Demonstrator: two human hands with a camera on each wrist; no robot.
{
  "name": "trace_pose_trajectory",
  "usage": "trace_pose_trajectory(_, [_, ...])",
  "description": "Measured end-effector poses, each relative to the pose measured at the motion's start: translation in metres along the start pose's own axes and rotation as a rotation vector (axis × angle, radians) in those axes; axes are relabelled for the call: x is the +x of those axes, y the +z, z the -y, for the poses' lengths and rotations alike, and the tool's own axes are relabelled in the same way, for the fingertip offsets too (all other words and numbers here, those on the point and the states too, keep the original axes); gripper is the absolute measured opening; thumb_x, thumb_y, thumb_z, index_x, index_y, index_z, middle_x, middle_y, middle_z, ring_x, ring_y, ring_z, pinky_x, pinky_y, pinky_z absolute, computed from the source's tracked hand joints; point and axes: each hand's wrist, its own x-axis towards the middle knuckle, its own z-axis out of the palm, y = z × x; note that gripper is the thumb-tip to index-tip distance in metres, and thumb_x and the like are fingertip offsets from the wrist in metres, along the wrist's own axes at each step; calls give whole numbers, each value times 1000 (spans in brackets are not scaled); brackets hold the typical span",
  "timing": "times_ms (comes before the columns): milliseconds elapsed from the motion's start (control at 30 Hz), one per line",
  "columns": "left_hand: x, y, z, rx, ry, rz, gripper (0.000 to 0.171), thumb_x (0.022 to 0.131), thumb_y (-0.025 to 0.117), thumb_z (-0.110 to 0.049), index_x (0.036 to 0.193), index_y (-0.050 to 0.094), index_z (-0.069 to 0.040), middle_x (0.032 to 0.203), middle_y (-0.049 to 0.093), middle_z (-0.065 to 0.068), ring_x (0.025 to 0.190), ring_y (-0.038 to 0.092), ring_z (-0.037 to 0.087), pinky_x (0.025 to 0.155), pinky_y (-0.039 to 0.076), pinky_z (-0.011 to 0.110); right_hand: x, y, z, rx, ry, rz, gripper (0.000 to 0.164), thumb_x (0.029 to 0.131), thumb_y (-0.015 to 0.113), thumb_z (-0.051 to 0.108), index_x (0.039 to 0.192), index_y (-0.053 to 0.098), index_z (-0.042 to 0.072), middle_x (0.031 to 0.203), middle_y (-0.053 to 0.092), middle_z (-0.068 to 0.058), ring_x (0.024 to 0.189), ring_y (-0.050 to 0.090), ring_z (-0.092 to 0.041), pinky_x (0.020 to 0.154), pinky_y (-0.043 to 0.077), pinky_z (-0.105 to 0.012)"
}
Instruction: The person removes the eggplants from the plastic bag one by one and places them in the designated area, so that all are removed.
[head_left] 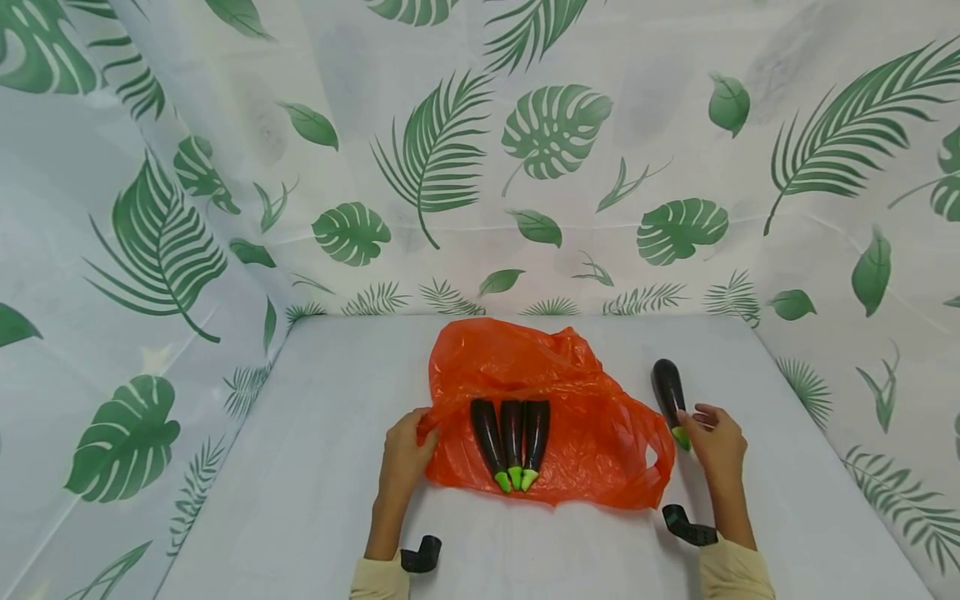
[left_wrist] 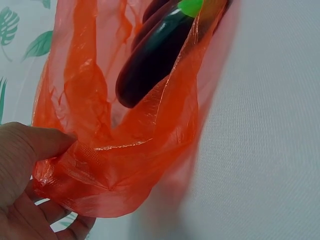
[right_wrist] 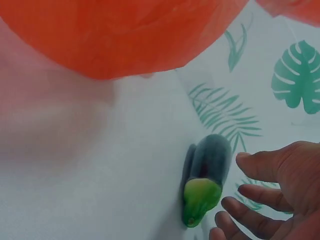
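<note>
An orange-red plastic bag [head_left: 600,450] lies spread on the table, one side of it pinched between the thumb and fingers of my left hand [head_left: 407,450]. Three dark eggplants [head_left: 513,437] with green stem ends rest side by side on the red plastic. In the left wrist view, the thin film rises around these eggplants [left_wrist: 150,60]. Another eggplant [head_left: 667,390] lies to the right of the bag, green end toward me. Beside that green end is my right hand [head_left: 717,442]; the right wrist view shows its fingers spread loosely, apart from the lone eggplant [right_wrist: 210,160].
The white table [head_left: 322,392] meets a leaf-printed cloth [head_left: 450,275] at the back and on both sides. Black wrist-camera mounts [head_left: 422,555] sit at both wrists. The bag's handle part [head_left: 651,454] reaches close to my right hand.
</note>
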Motion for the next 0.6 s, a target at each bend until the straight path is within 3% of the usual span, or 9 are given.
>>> trace_pose_trajectory(67, [1,0,-1,0,-9,2,31,91,67,-13,122,64,-8,113,69,7,101,65,21,91,56,41,-4,-3,3,-1,-23,-39,57,98,53,38,137,49,-2,135,53,-28,123,52,-43,94,54,-48])
trace_pose_trajectory(133, [2,-1,-1,5,2,-4,31,91,67,-13,121,65,-8,113,70,8,101,66,21,91,56,41,-12,-9,10,1,-60,-95,53,98,53,37,134,53,-1,132,56,-27,120,54,-42,84,58,-34])
trace_pose_trajectory(167, [2,-1,-1,5,8,-7,30,91,67,-13,121,65,-8,113,70,8,101,66,21,91,56,41,-16,-12,14,-9,-78,-127,51,98,53,37,133,54,-1,131,57,-26,120,55,-41,83,57,-34])
trace_pose_trajectory(233, [3,-1,-1,0,21,-8,30,91,67,-12,120,65,-8,112,70,8,101,66,22,92,56,41,-29,-21,27,-14,-118,-188,48,98,53,35,133,55,1,131,57,-25,120,55,-39,85,57,-35])
trace_pose_trajectory(367, [4,-1,0,-14,37,-16,29,91,67,-11,120,65,-7,112,70,8,102,66,23,92,56,42,-61,-38,62,-10,-205,-265,46,98,55,34,134,57,7,133,58,-18,122,55,-34,99,49,-54])
trace_pose_trajectory(467, [3,-1,0,-17,26,-23,29,91,66,-11,120,65,-6,112,70,9,102,66,23,91,57,42,-86,-47,86,-17,-291,-227,45,96,58,38,133,59,12,132,61,-12,117,57,-24,100,51,-42])
trace_pose_trajectory(600, [3,-1,2,-25,4,-18,29,92,66,-12,120,65,-7,111,70,9,100,67,22,90,57,41,-115,-51,104,-47,-493,-71,40,93,64,34,126,63,11,121,67,-10,101,55,4,89,47,-9])
